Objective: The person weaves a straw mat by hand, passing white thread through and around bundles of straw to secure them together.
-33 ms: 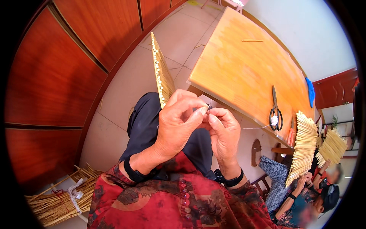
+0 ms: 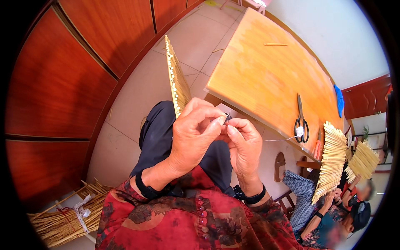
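My left hand [image 2: 193,129] is closed in a pinch, a pale bit of thread showing at its fingertips. Facing it, my right hand [image 2: 243,141] pinches a thin dark needle [image 2: 228,118]. The fingertips of both hands nearly meet above my lap. White thread [image 2: 277,140] stretches from behind my right hand to a small white ball of thread [image 2: 300,131] by the scissors' handles. Just beyond my left hand, a panel of straw stalks [image 2: 177,79] stands on edge, its lower end hidden by that hand.
On the wooden table [image 2: 258,71] lie black-handled scissors [image 2: 300,114], a loose stalk [image 2: 276,44] and a blue cloth [image 2: 338,101]. Bundled straw [image 2: 68,218] sits at lower left beside red-brown cabinets [image 2: 62,79]. At right, a person [image 2: 321,225] holds another straw panel [image 2: 332,160].
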Demonstrator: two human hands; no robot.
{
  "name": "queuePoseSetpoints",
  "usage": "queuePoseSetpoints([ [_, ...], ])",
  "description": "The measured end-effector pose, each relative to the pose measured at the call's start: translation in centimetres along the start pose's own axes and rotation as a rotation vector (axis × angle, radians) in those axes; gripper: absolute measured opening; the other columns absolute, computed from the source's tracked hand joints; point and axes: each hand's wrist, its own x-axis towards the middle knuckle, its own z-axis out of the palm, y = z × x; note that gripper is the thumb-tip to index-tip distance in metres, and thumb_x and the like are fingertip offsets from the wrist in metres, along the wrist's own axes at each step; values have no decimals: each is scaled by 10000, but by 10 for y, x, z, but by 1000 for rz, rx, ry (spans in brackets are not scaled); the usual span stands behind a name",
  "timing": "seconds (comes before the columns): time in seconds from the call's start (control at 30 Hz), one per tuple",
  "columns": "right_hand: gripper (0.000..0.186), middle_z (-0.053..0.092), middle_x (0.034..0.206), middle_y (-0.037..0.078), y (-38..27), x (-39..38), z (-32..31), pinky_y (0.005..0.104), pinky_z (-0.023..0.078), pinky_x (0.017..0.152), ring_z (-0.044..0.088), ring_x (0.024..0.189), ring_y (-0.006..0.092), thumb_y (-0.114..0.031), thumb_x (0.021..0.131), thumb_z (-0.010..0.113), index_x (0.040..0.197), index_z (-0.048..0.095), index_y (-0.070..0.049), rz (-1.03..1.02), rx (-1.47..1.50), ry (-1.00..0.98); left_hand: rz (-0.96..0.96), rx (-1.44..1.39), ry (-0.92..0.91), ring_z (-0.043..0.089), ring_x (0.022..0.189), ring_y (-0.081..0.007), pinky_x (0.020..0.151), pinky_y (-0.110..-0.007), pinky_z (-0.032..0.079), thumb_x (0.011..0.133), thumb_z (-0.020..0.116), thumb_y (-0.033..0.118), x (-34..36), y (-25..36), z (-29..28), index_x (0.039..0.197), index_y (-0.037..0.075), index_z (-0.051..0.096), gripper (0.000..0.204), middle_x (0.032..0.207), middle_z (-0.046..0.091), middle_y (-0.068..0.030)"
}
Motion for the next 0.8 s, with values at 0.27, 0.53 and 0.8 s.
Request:
queuePoseSetpoints([
  [0.27,94,576,873,101,6,1,0,328,539,723,610,801,198,-1,856,519,929,545,51,8,33,5,0,59,34,436,656,-33,568,-163,353,760,550,-101,1,3,-1,822,-11,579,113,829,476,-19],
  [0.53,91,584,868,113,8,3,0,332,538,727,615,814,209,4,859,511,932,541,48,21,53,2,-39,70,30,466,668,-32,583,-155,405,765,547,-100,1,1,-1,816,-22,572,96,837,471,-24],
  [0.8,89,588,871,113,8,2,0,330,535,732,614,812,205,1,859,511,924,547,51,10,41,-1,-49,89,24,464,666,-34,585,-161,400,767,545,-96,2,2,-1,807,-22,571,88,820,474,-20],
])
